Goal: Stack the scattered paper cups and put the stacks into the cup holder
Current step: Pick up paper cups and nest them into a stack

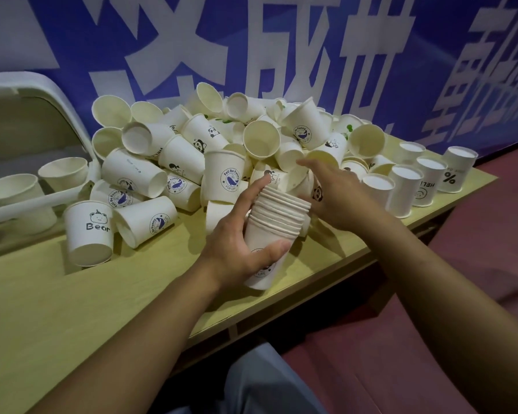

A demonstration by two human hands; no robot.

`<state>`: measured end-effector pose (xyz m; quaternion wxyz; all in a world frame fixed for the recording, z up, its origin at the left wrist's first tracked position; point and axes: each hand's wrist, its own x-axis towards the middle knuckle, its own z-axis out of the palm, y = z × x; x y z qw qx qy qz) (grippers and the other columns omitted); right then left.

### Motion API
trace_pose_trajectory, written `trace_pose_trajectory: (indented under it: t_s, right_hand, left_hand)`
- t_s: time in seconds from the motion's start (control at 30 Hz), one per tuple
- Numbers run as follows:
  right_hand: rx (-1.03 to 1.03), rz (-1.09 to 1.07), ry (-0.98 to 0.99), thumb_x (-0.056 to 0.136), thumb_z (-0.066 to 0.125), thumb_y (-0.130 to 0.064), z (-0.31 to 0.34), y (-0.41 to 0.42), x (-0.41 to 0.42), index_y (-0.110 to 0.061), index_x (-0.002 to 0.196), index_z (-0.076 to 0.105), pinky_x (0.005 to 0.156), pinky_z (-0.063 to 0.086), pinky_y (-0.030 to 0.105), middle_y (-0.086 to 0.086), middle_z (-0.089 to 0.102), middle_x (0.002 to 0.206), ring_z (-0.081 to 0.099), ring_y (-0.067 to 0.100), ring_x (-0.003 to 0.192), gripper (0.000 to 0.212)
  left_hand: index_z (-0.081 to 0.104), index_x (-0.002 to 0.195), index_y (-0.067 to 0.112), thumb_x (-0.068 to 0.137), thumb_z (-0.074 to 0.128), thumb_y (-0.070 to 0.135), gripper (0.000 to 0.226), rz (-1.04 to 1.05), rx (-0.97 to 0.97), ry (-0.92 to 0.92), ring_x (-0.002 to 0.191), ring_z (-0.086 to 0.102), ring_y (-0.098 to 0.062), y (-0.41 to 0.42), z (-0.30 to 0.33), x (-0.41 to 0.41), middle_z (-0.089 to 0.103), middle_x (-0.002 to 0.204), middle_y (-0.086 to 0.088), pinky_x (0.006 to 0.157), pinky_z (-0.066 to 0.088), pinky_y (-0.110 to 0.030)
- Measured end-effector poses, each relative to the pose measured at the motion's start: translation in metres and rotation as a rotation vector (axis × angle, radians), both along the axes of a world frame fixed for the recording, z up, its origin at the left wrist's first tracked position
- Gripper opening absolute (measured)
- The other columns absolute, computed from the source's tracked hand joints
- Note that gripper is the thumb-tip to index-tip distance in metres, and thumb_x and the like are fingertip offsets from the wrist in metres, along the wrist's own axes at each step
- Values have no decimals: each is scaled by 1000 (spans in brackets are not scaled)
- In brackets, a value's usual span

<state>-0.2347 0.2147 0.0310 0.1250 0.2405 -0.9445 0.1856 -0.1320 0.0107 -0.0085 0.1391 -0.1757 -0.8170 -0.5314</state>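
Left hand [237,249] grips my nested cup stack [277,216] above the counter [72,309]; right hand [338,198], fingers extended, reaches over the cup pile [210,144], holding nothing.

I see a pale wood table [72,309] w/ a blue banner [281,40] w/ big white characters behind it, and red floor [431,354] right of it.

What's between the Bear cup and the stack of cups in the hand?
In the head view, one cup with a blue whale logo lies on its side on the table between the Bear cup and the stack that the left hand holds.
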Motion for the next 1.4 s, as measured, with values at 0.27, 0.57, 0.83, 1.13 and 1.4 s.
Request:
trace_pose_trajectory:
  t_s: [0.27,0.57,0.83,1.13,1.4]
  right_hand:
    - [-293,4,78,87,72,-41,-10,-7,-5,-31,144,43,92,45,33,1,48,142,51,18,120,65]
    - [-936,160,-157,95,64,-35,31,-23,41,-36,139,46,68,61,28,-10,53,118,66,6,92,48]
    - [-827,241,-264,88,52,-48,-4,-46,71,-37,143,52,91,48,16,-11,55,131,55,2,115,56]
    - [-79,82,-55,92,62,-35,-19,-38,28,-39,149,40,108,40,53,-2,44,150,40,26,135,60]
    - [265,-26,-54,88,61,-49,-18,-44,12,-45,150,22,99,37,49,7,51,138,45,33,123,73]
  left_hand:
    - [26,141,69,71,74,49,87,-9,59,1,114,63,-4,-1,-1,0,56,129,31,91,52,-18]
    - [22,148,62,69,77,51,97,-16,12,20,119,62,-6,-3,0,2,53,139,21,97,55,-30]
    - [10,148,60,71,74,48,102,90,88,67,114,61,2,-17,10,19,46,129,45,85,55,-18]
    - [33,135,51,60,77,44,88,144,80,52,93,66,1,-52,12,41,58,119,8,72,52,-13]
    - [31,132,66,60,75,51,86,175,29,-17,96,64,3,-60,9,46,58,121,7,74,51,-13]
